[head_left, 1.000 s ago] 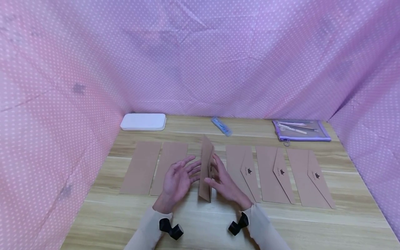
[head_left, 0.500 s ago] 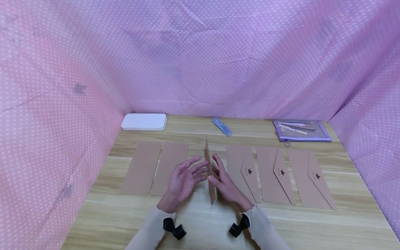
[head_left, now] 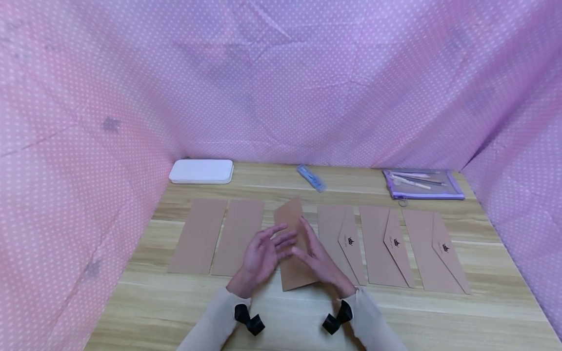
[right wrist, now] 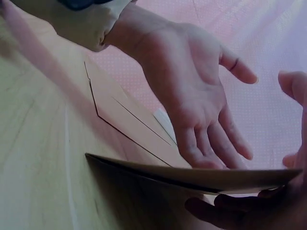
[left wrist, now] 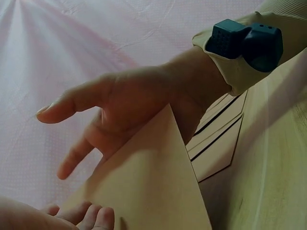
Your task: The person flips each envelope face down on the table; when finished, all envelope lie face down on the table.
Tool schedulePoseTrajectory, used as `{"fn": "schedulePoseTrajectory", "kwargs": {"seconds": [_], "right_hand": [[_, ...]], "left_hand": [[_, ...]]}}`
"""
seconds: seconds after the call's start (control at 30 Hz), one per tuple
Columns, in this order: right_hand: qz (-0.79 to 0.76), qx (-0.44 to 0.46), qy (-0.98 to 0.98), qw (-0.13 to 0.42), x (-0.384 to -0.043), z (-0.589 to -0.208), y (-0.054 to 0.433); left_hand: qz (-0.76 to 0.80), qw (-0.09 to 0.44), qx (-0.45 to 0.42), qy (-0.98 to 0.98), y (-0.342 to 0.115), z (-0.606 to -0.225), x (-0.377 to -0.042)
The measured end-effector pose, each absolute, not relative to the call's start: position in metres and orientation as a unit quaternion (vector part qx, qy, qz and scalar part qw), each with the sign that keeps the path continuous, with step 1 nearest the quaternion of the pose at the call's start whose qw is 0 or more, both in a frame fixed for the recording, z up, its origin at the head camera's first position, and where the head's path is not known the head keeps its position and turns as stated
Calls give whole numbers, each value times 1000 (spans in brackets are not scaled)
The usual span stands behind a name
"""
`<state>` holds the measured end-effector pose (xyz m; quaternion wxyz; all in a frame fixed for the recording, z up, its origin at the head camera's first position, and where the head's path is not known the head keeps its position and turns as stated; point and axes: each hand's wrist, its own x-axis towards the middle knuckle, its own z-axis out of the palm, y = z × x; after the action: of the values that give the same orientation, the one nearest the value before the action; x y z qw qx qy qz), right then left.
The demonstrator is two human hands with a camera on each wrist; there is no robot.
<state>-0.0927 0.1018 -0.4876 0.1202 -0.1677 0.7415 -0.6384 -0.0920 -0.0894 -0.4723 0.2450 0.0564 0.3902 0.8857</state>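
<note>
In the head view, a brown paper envelope (head_left: 290, 217) leans between the two hands at the middle of the table, its plain face showing. My left hand (head_left: 261, 256) is at its left, palm turned inward, fingers extended toward the plain face. In the left wrist view, the left fingertips (left wrist: 103, 218) lie close to the envelope (left wrist: 153, 177); contact is unclear. My right hand (head_left: 320, 258) is on the other side, thumb raised clear of the paper. Some of its fingers (right wrist: 216, 211) are behind the envelope (right wrist: 192, 177) in the right wrist view. Neither hand pinches it.
Two plain brown envelopes (head_left: 199, 236) lie at the left. To the right are three envelopes (head_left: 375, 243) with crown-printed flaps. Along the back stand a white case (head_left: 202, 171), a small blue item (head_left: 311, 178) and a purple mesh pouch (head_left: 454, 187) of pens.
The envelope has swung from standing nearly edge-on to leaning right, with its plain face now visible. My left hand has shifted slightly right; the right hand has barely moved.
</note>
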Motion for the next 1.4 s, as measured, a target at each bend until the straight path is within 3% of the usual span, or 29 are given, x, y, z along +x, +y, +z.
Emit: {"fn": "schedulePoseTrajectory", "kwargs": {"seconds": [0.43,0.7,0.87,1.07,1.4], "right_hand": [[-657,-82,741,113,-96,-494,101],[-688,-64,716,101,-96,-496,105],[-718,-36,686,109,-97,-494,105],[-726,7,681,97,-99,-492,104],[-728,5,681,74,-101,-489,107]], "left_hand": [[869,247,37,426,-90,-478,-90],[801,105,-28,588,-94,-484,-85],[750,66,-62,655,-98,-489,-80],[745,85,-63,658,-94,-493,-69],[782,129,-45,608,-89,-501,-54]]}}
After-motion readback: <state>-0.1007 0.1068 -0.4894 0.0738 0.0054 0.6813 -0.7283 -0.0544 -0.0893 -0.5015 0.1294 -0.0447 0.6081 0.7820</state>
